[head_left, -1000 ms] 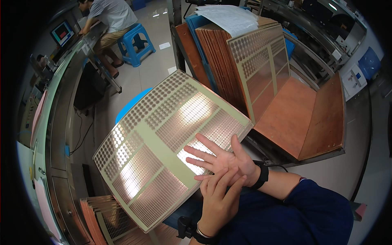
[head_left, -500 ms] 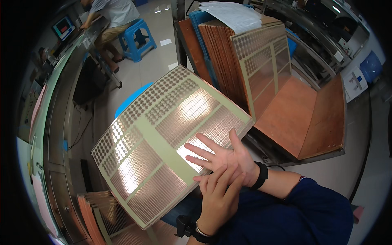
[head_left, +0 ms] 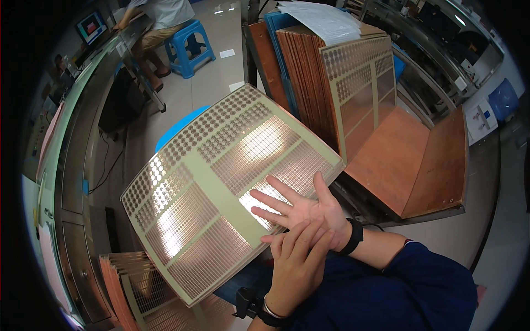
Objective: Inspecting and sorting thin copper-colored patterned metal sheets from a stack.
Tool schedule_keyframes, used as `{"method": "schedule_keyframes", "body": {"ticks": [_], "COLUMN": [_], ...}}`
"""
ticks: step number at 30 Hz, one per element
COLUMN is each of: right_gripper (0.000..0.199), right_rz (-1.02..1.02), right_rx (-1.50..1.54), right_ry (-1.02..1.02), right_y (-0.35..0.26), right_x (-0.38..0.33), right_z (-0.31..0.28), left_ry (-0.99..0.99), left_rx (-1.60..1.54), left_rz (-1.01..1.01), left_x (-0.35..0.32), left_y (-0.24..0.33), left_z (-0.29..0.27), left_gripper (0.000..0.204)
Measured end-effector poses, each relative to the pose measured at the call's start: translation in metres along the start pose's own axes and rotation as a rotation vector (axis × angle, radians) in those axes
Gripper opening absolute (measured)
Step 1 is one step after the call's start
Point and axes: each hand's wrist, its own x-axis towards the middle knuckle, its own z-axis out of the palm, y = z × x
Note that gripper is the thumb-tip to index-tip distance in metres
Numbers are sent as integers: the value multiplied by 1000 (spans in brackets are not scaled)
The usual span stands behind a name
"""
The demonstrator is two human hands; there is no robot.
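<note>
A large thin panel [head_left: 205, 175], pale green with copper-coloured grids and rows of round pads, lies tilted in front of me with bright glare on it. My right hand [head_left: 317, 212] is palm up over its near right edge, fingers spread, holding nothing. Across the heel of that palm lie the fingers of my left hand [head_left: 298, 256], stretched and slightly bent. Nothing shows between the two hands. A black band [head_left: 351, 237] circles my right wrist, and a black device [head_left: 249, 302] is strapped at my left wrist.
To the right, an open copper-coloured rack [head_left: 392, 157] holds a stack of upright panels [head_left: 306, 69] with white sheeting [head_left: 326, 22] on top. More panels [head_left: 124, 281] stand at lower left. A blue stool [head_left: 189, 49] and a seated person [head_left: 160, 14] are beyond, beside a long workbench [head_left: 66, 127].
The view has shifted slightly, with the stool and rack a little further right. Both hands keep nearly the same pose, left fingers on the right palm.
</note>
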Motion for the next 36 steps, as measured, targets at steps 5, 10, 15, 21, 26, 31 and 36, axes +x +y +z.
{"method": "schedule_keyframes", "body": {"ticks": [5,10,15,21,26,31,36], "right_gripper": [92,91,92,92,93,92,93], "right_rz": [-1,-5,-6,-11,-24,-17,-25], "right_rx": [-2,-35,-64,-124,-165,-167,-215], "right_ry": [-6,6,12,12,12,17,34], "right_y": [0,0,0,-1,-1,-1,-2], "right_x": [0,-1,-1,-2,-2,-2,-2], "right_z": [-2,0,1,1,0,0,3], "left_ry": [-10,-13,-15,-11,-8,-8,-16], "left_rx": [4,5,21,55,59,75,74], "left_rz": [-1,2,0,7,4,0,-3], "left_x": [1,1,0,0,0,-1,0], "left_y": [0,0,1,1,1,3,3], "left_z": [-1,1,0,1,1,0,0], "left_gripper": [38,38,38,36,35,36,37]}}
